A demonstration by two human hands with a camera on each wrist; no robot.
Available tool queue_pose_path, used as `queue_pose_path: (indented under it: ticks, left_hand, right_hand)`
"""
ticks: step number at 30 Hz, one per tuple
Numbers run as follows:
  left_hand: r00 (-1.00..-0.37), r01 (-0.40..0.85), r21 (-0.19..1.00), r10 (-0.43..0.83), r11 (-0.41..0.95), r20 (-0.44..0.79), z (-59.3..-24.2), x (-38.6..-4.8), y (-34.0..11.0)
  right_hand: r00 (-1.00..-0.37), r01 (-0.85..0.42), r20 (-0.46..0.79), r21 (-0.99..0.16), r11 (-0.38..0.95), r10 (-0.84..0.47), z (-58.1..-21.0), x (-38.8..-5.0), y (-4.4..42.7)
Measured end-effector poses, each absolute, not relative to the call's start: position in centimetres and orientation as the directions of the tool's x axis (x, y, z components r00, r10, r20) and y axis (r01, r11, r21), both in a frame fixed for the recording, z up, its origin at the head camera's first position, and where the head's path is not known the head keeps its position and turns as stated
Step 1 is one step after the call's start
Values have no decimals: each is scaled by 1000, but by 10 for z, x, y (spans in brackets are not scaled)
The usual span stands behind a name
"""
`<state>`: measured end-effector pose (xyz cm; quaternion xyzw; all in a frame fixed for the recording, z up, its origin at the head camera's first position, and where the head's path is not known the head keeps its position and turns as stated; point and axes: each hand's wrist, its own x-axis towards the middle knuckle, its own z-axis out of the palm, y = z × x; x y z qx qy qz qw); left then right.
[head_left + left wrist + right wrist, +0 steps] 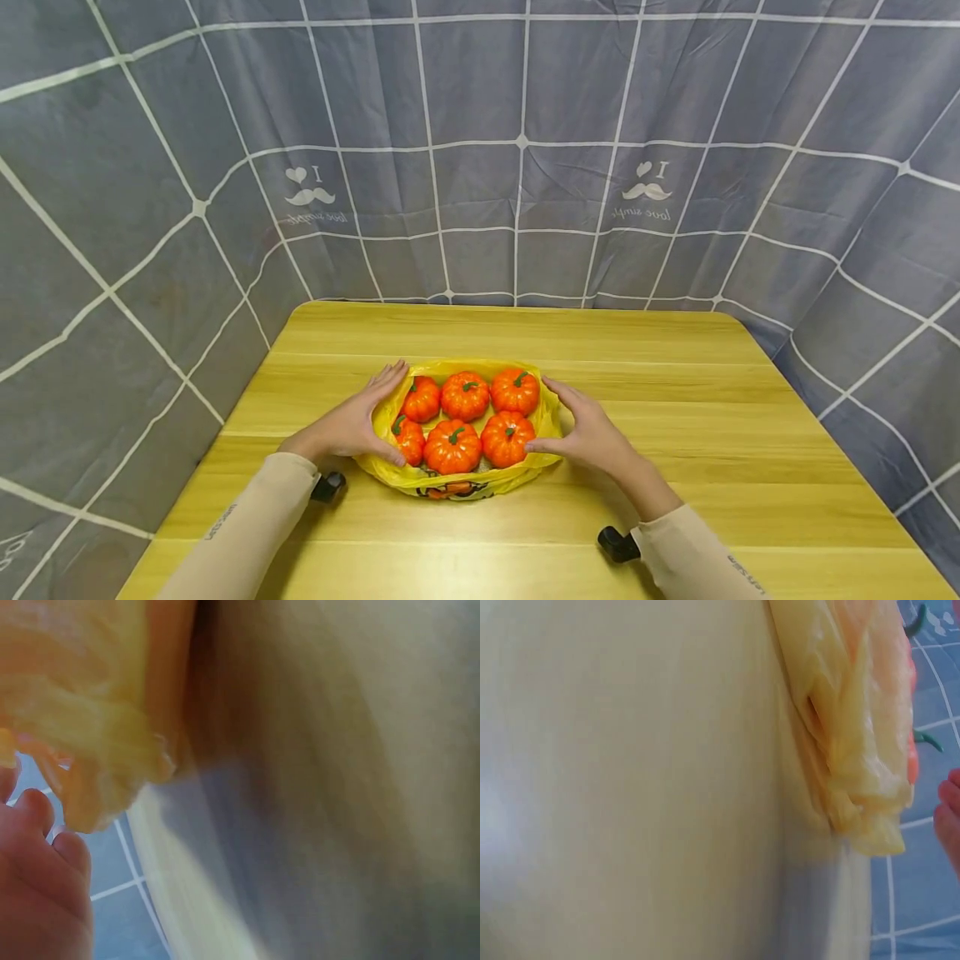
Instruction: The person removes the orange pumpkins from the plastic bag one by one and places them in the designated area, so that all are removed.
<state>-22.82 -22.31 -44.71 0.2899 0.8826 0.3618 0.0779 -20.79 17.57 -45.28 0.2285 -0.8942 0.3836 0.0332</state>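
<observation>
A yellow plastic bag (517, 477) lies spread open on the table, its rim folded down around several small orange pumpkins (453, 450) with green stems. The pumpkins sit in two rows, and part of a dark printed picture shows on the bag's front. My left hand (358, 427) is at the bag's left side, thumb toward the front and straight fingers toward the back. On the opposite side, my right hand (592, 433) spans the edge in the same way, its thumb by the front right pumpkin. The left wrist view shows fingertips (71, 851) beside the crumpled plastic.
Under the bag is a light wood-grain table (675, 400) with rounded far corners. A grey curtain (480, 100) with white grid lines surrounds its back and sides. Black wrist devices (619, 545) hang beneath both beige sleeves.
</observation>
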Motion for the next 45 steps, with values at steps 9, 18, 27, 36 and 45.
queue_pose_path:
  ticks: [9, 18, 27, 36, 45]
  left_hand:
    - [-824, 437, 704, 562, 560, 64, -453, -227, -225]
    - [-825, 441, 697, 561, 566, 67, -454, -228, -225]
    - [-827, 442, 696, 558, 566, 72, -454, -226, -225]
    - [-824, 446, 696, 561, 563, 74, -456, -226, -227]
    - [-823, 445, 702, 564, 555, 76, -456, -226, -228]
  right_hand:
    - [-880, -440, 284, -788, 430, -380, -465, -202, 159]
    - [-866, -468, 318, -788, 401, -387, -471, -198, 151]
    - [-876, -435, 256, -787, 438, -410, -476, -197, 147]
    - [-868, -481, 263, -661, 576, -422, -473, -197, 141]
    - [-867, -486, 282, -656, 577, -410, -473, -196, 138]
